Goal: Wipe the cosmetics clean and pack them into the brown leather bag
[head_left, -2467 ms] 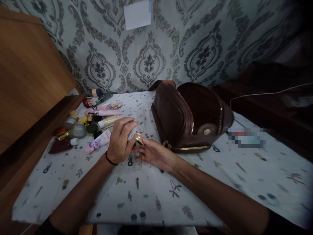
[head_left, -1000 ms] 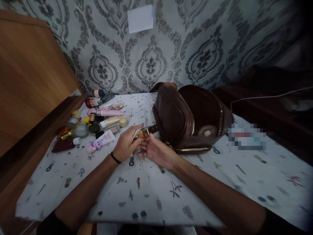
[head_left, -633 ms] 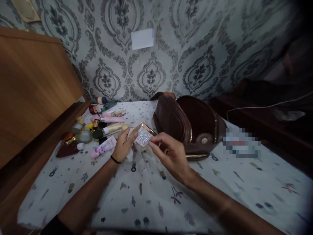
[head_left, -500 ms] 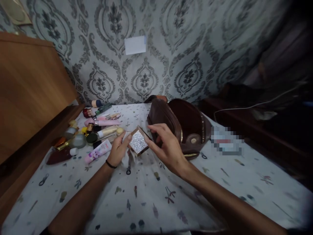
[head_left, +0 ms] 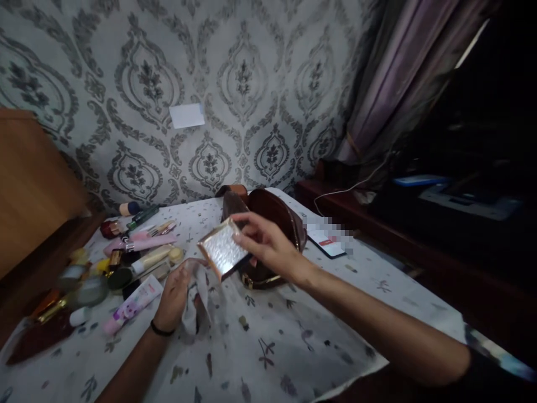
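Observation:
My right hand (head_left: pixel 268 246) grips a square compact (head_left: pixel 225 248) by its right side, thumb on the silvery glitter top. The compact has gold-coloured edges and is held tilted in the air in front of the bag. A crumpled pale cloth (head_left: pixel 197 299) hangs from my left hand (head_left: pixel 177 294), whose fingers are closed on it; a dark band circles that wrist. Behind the compact, the brown bag (head_left: pixel 268 204) gapes with its zipper undone, partly hidden by my right hand. Just left of my left hand lies a white and pink tube (head_left: pixel 136 302).
Several cosmetics crowd the table's left side, among them a dark-lidded jar (head_left: pixel 119 280), a cream tube (head_left: pixel 155 258) and a dark red bottle (head_left: pixel 42 338). A phone (head_left: pixel 329 242) lies right of the bag. A wooden cabinet (head_left: pixel 33 184) stands at the left.
The compact has left my left hand and is now lifted in my right hand alone. My left hand keeps the cloth, lower and apart. The view has swung to the right.

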A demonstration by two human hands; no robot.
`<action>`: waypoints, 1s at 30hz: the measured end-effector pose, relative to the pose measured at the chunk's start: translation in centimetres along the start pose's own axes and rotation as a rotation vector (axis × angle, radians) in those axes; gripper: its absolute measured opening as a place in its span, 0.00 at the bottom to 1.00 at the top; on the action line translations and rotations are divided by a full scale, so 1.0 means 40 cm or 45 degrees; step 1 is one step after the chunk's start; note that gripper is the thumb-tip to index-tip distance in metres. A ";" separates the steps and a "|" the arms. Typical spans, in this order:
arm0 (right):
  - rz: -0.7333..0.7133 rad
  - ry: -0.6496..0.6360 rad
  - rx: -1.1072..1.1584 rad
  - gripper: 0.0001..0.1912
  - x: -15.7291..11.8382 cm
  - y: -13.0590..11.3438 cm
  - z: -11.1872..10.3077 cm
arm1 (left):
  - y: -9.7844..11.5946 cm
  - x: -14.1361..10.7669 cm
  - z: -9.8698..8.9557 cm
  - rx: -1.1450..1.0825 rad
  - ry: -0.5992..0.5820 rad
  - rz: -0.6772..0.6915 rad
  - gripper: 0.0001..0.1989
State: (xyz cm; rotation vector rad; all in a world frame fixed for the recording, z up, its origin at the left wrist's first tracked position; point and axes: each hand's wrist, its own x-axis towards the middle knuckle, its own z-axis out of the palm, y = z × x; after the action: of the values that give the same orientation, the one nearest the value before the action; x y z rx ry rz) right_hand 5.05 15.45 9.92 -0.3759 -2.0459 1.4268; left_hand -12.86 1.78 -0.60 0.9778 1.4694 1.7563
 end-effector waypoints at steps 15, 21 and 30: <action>0.029 0.140 -1.515 0.24 0.237 0.004 -0.197 | -0.008 0.013 -0.010 0.118 0.020 -0.292 0.32; 0.192 -0.040 -1.557 0.19 0.292 0.065 -0.160 | -0.002 0.007 -0.001 0.111 0.040 -0.270 0.31; 0.394 -0.238 -1.739 0.19 0.317 0.161 -0.159 | -0.017 0.011 -0.010 0.130 -0.064 -0.254 0.29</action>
State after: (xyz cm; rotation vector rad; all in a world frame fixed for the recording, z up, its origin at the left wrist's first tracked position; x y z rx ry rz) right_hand -1.50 29.56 9.52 -1.1397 -2.9272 -0.0610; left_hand -13.41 2.07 -1.27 0.8862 1.5798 1.5179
